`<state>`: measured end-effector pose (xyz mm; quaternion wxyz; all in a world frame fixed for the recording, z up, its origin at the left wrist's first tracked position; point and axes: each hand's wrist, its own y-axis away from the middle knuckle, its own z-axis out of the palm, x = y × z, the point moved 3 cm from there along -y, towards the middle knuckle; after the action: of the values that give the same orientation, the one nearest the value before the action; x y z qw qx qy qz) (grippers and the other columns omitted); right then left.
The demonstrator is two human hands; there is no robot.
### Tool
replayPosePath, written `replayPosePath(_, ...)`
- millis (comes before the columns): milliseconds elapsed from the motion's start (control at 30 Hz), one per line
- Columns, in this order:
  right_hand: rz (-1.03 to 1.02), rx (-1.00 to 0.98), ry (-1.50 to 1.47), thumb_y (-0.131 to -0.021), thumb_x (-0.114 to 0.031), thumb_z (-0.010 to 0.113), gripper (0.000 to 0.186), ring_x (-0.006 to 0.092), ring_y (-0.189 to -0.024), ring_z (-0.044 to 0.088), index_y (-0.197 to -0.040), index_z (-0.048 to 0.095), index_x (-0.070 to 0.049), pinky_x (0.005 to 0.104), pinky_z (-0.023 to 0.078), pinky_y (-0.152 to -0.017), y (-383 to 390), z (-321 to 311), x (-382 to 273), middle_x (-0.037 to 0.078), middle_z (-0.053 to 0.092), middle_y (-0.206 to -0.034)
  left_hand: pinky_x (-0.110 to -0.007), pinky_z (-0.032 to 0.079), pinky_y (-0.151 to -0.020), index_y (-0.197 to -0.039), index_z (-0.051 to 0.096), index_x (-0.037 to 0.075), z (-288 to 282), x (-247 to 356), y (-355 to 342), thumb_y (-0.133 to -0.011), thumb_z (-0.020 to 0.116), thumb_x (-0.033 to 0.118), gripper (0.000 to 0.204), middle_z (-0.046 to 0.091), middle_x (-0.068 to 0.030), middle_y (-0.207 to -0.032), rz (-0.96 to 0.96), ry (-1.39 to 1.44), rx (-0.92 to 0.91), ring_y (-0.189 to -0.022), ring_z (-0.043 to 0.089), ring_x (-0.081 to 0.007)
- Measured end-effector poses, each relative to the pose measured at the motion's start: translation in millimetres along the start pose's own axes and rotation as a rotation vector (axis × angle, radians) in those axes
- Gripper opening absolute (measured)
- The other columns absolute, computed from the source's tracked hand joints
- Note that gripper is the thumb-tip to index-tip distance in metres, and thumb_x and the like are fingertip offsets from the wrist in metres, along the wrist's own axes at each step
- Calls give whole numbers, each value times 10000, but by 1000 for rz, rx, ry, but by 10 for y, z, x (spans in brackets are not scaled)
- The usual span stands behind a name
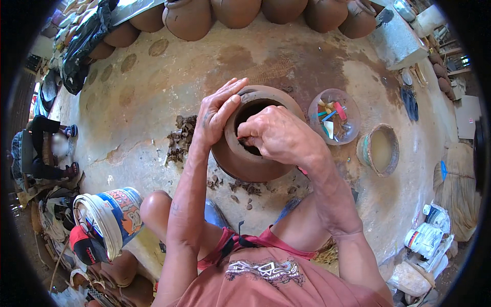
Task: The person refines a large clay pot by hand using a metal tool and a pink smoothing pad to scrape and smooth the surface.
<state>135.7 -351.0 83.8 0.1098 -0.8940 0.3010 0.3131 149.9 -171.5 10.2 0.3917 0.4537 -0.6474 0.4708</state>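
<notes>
A round brown clay pot [240, 166] with a wide dark mouth stands on the floor between my legs. My left hand [219, 110] lies on the left side of its rim and shoulder, fingers stretched out and holding nothing. Over the mouth, my right hand [284, 134] is closed, its fingertips dipping just inside the opening. A small bit of red shows at those fingertips, but the rest of what they grip is hidden. Dark clay scraps [181, 139] are heaped left of the pot, and more clay shavings [248, 188] lie along its near side.
Right of the pot sit a clear plastic tub [316, 105] of small tools and a bucket [364, 151] of cloudy water. Several clay pots [186, 23] line the far edge. A white bucket [115, 215] with a red-black cap [87, 244] stands near left; a person [41, 148] sits far left.
</notes>
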Motion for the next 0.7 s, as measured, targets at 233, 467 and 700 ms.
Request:
replayPosePath(233, 132, 219, 81, -897, -90, 723, 113, 390, -911, 742, -955, 768, -4, 493, 577, -824, 45, -100, -17, 207, 758, -929, -368, 418, -1181, -1437, 641, -58, -40, -54, 133, -1128, 512, 372, 545, 683, -176, -1439, -95, 29, 220, -1359, 596, -214)
replayPosePath(467, 256, 496, 140, -906, -91, 675, 118, 402, -869, 759, -929, 747, -1, 517, 609, -809, -37, 95, -59, 242, 751, -882, -477, 268, -1280, -1471, 627, -2, 291, 259, 752, -1145, 460, 344, 504, 631, -182, -1514, -127, -132, 499, -1562, 392, -375)
replayPosePath(700, 122, 435, 104, -822, -59, 689, 114, 404, -861, 759, -908, 727, 7, 511, 614, -798, -68, 182, -14, 234, 753, -896, -540, 183, -1300, -1473, 655, 74, 436, 246, 787, -1151, 424, 314, 463, 646, -108, -1512, -142, -176, 490, -1564, 382, -377)
